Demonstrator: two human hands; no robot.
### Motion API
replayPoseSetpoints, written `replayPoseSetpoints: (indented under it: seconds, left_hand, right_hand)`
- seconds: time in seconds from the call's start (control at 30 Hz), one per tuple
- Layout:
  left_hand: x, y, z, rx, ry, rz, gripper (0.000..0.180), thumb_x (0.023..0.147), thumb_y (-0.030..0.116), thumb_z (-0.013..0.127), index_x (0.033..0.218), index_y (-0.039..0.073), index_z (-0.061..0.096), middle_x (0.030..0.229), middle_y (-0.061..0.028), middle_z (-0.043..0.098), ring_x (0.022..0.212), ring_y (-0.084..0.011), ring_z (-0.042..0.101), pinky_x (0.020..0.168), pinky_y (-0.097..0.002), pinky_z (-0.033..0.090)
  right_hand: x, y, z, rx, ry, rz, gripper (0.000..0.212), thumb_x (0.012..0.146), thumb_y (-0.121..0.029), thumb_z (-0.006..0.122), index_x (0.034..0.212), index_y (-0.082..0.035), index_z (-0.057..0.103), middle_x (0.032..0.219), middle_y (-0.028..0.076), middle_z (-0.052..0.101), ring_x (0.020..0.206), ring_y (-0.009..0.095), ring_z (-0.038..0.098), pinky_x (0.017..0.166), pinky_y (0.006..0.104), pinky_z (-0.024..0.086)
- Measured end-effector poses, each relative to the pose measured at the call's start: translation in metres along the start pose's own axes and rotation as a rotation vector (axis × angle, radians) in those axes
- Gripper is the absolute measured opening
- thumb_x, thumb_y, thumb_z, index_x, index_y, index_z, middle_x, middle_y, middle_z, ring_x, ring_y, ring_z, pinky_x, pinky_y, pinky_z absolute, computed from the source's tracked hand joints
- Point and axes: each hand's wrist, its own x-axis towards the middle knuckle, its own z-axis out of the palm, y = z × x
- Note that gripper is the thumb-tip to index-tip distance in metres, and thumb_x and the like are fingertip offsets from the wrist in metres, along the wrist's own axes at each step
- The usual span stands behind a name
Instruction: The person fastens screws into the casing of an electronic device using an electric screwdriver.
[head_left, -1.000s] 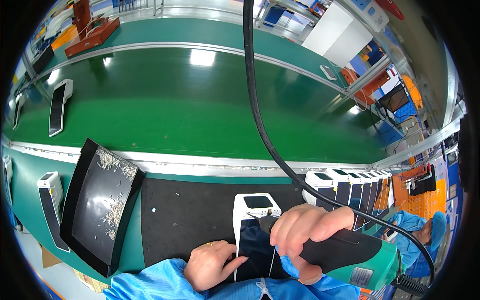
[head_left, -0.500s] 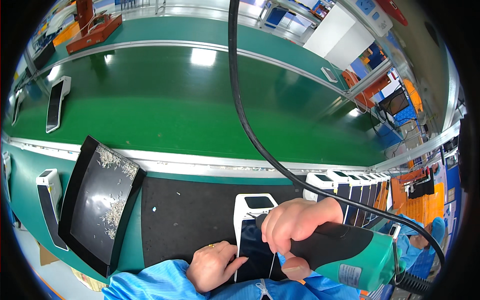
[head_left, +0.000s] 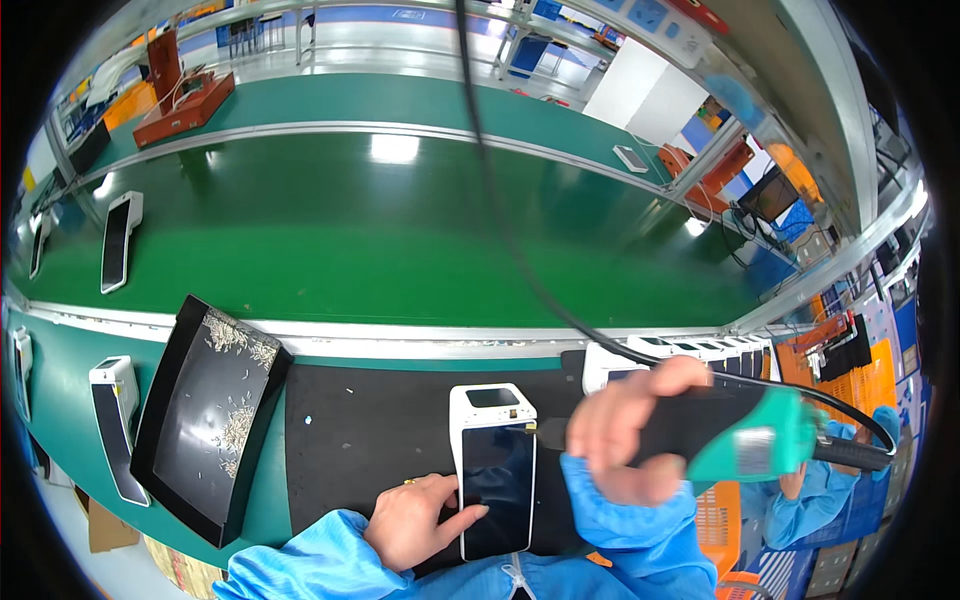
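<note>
1. Saw a white handheld device (head_left: 498, 470) on the right half of the black mat (head_left: 370, 420), with a glossy dark screen below a smaller dark window.
2. Found it against the bent fingers of the left hand (head_left: 415, 525), under the thumb; could not tell whether gripped.
3. Saw the right hand (head_left: 628, 435) toward the mat's right side, clenched around a black-and-green screwdriver (head_left: 695, 425), blurred near the screen's upper right corner.

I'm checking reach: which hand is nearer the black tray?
Left. The left hand, touching the white device, is right of the black tray; the right hand, holding the green tool, is farther right.
</note>
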Motion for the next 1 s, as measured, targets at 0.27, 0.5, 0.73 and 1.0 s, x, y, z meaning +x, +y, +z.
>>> replayPoseSetpoints:
  seconds: [0.27,0.5,0.73,1.0]
  left_hand:
    - [0.006,-0.014,-0.004,-0.837,-0.258,-0.426,0.013,0.084,0.015,0.057,0.092,0.005,0.056,0.072,0.0037,0.056,0.060,-0.0027,0.050,0.053,-0.0164,0.041]
    - [0.104,-0.018,-0.084,-0.669,0.087,-0.250,0.012,0.081,0.018,0.059,0.080,0.006,0.056,0.058,0.0040,0.050,0.048,-0.0038,0.046,0.046,-0.0180,0.038]
    - [0.203,-0.122,-0.176,-0.417,0.462,-0.379,0.016,0.080,0.022,0.061,0.081,0.006,0.058,0.053,0.0039,0.046,0.042,-0.0052,0.043,0.038,-0.0194,0.032]
    - [0.191,-0.132,-0.174,0.676,1.074,0.243,0.022,0.077,0.018,0.059,0.094,0.003,0.060,0.079,-0.0100,0.057,0.066,-0.0237,0.058,0.059,-0.0323,0.047]
  right_hand:
    - [-0.015,-0.068,-0.054,0.112,0.072,-0.217,0.050,0.075,-0.032,0.068,0.100,-0.005,0.033,0.057,0.004,0.049,0.043,0.016,0.050,0.041,0.0273,0.046]
    - [-0.024,-0.079,-0.081,0.092,0.046,-0.174,0.051,0.073,-0.031,0.069,0.099,-0.005,0.033,0.055,0.004,0.049,0.044,0.016,0.051,0.045,0.0291,0.047]
    - [-0.029,-0.076,-0.086,0.085,0.110,-0.125,0.052,0.070,-0.026,0.073,0.098,-0.005,0.034,0.057,0.005,0.048,0.049,0.018,0.052,0.049,0.0312,0.047]
    - [-0.029,-0.071,-0.089,0.119,0.064,-0.090,0.052,0.069,-0.023,0.074,0.099,-0.005,0.035,0.059,0.006,0.049,0.051,0.019,0.053,0.050,0.0325,0.047]
